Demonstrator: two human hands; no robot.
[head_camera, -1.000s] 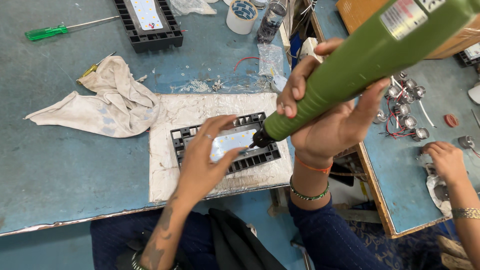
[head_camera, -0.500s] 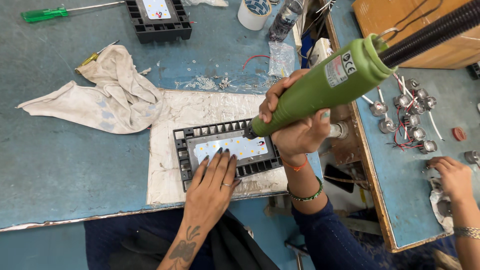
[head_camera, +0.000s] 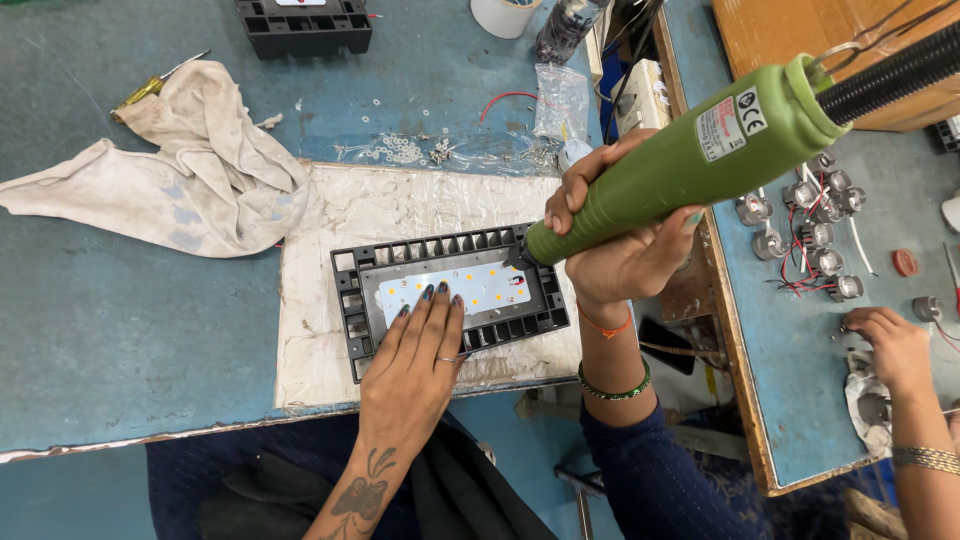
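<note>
We see a big blue worktop (head_camera: 120, 340) with a flat white mat (head_camera: 400, 210) on it. A crumpled pale cloth (head_camera: 190, 170) lies at the left, touching the mat's edge. On the mat sits a black plastic frame (head_camera: 350, 300), and inside it is a white light board (head_camera: 470, 285) with small yellow dots. Our right hand (head_camera: 625, 255) is wrapped tight around a thick green power screwdriver (head_camera: 690, 160), and its fingers are closed on the green body. The tool leans down to the left, and its tip touches the top right part of the frame, by the board's corner. Our left hand (head_camera: 420, 360) lies flat and open on the frame, and its fingers press the lower edge of the light board. A second black frame (head_camera: 305, 28) rests at the far edge of the worktop. On the next worktop (head_camera: 790, 400) at the right, another person's hand (head_camera: 895, 345) rests near a bunch of small silver parts (head_camera: 810, 215) with red wires.
</note>
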